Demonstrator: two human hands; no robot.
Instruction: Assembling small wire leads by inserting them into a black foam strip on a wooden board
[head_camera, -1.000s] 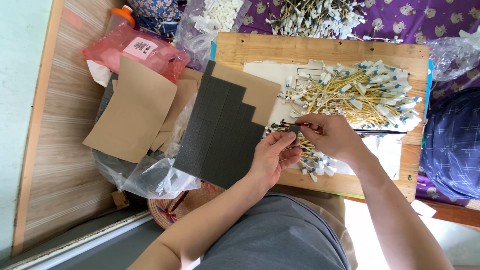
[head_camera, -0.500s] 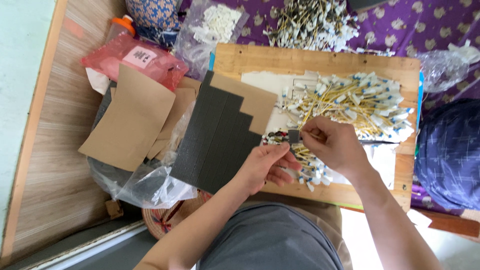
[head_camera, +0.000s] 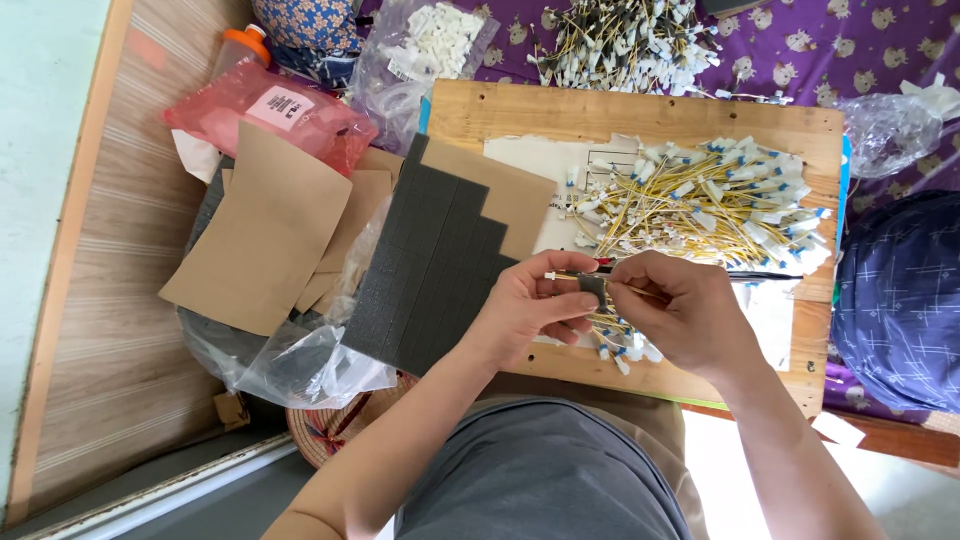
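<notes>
Wooden board (head_camera: 500, 110) unmoved, grey pad (head_camera: 592, 287) now gripped

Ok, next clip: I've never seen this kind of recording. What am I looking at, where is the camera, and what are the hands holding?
There is no machine here. A person wears a camera on the head, so the single view looks straight down at their own arms and lap. The left hand and right hand meet over a wooden board, pinching a thin yellow wire with a small dark grey pad around it. Behind them on the board lies a pile of yellow wires with white plugs. To the left are a dark grey foam sheet, brown card sheets and plastic bags.
</notes>
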